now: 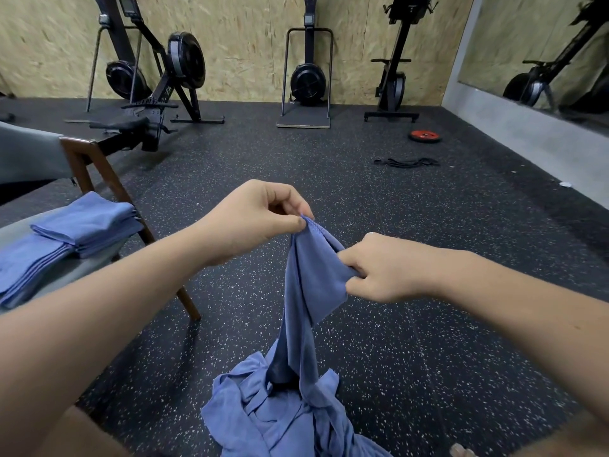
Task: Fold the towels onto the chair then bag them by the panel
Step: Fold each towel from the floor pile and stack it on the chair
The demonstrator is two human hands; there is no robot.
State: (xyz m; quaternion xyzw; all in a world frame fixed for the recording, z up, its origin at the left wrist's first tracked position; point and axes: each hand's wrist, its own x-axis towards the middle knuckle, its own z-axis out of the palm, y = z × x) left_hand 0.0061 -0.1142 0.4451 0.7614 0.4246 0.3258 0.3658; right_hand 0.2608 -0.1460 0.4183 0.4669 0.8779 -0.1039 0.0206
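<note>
A blue towel (306, 291) hangs in front of me, lifted off a heap of unfolded blue towels (280, 420) on the floor below. My left hand (253, 219) pinches its stitched top corner between thumb and fingers. My right hand (382, 268) grips the towel's edge a little lower and to the right. Two stacks of folded blue towels (75, 235) lie on the grey seat of a wooden-legged chair (108, 183) at the left. No bag is in view.
Black speckled rubber floor (412, 341) spreads ahead. Rowing machines (158, 80) and a ski trainer (308, 74) stand along the chipboard wall. A red weight plate (425, 136) and black bands (407, 162) lie at the right, near a mirror wall.
</note>
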